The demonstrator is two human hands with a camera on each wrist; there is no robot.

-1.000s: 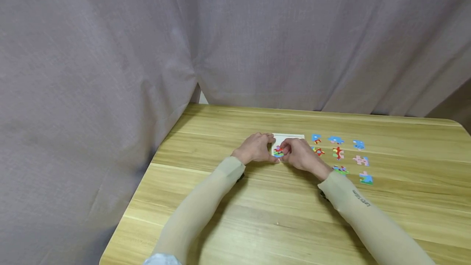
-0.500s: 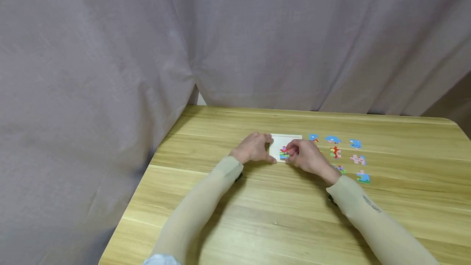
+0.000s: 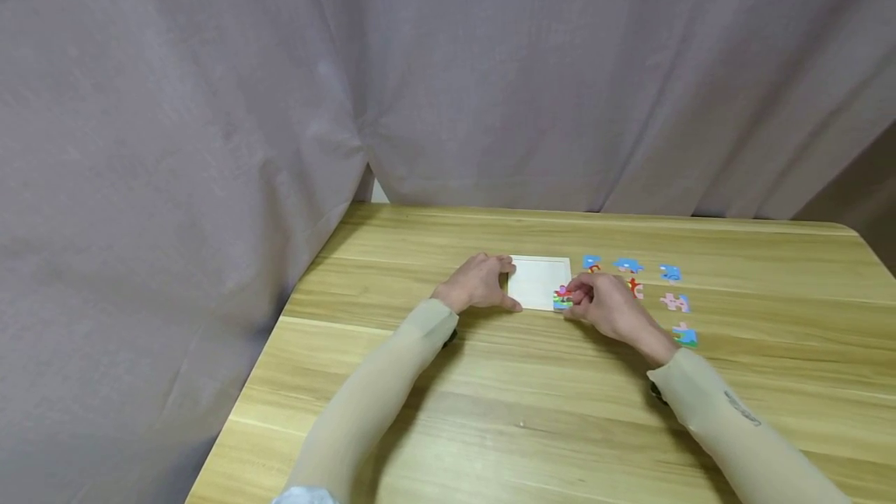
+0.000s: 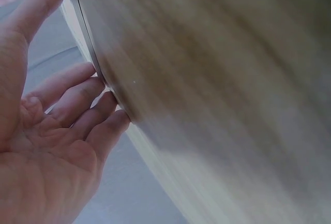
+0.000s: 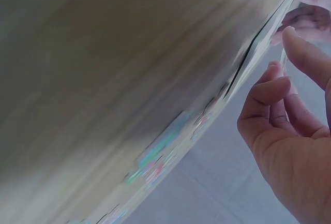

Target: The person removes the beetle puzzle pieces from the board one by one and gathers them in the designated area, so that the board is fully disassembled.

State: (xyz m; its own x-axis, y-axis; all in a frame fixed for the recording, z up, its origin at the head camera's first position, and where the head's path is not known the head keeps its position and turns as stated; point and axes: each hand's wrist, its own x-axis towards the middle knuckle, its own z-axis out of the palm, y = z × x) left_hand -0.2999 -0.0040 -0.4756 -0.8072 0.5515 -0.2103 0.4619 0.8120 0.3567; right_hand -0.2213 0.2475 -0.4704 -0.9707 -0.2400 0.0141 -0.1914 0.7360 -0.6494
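A square white puzzle tray [image 3: 536, 277] lies on the wooden table, its inside bare. My left hand [image 3: 479, 281] grips its left side, fingers at the far corner and thumb at the near one. In the left wrist view, the fingertips [image 4: 123, 116] meet the tray's thin edge. Over the near right corner, my right hand [image 3: 610, 305] pinches a colourful jigsaw piece [image 3: 562, 299] between thumb and fingers. It shows red, green and blue and overlaps the tray's rim in the head view. The right wrist view shows this piece only as a thin edge.
Loose jigsaw pieces lie right of the tray: several blue ones along the far row, a pink one [image 3: 675, 302], and a blue and green one [image 3: 685, 334] nearer. My right hand partly covers a red piece [image 3: 635, 287]. A grey curtain [image 3: 490, 84] hangs behind the table [image 3: 490, 411].
My right hand has carried the pinched jigsaw piece rightward across the tray, from its near left part to the near right corner. My left hand keeps its hold on the tray's left side.
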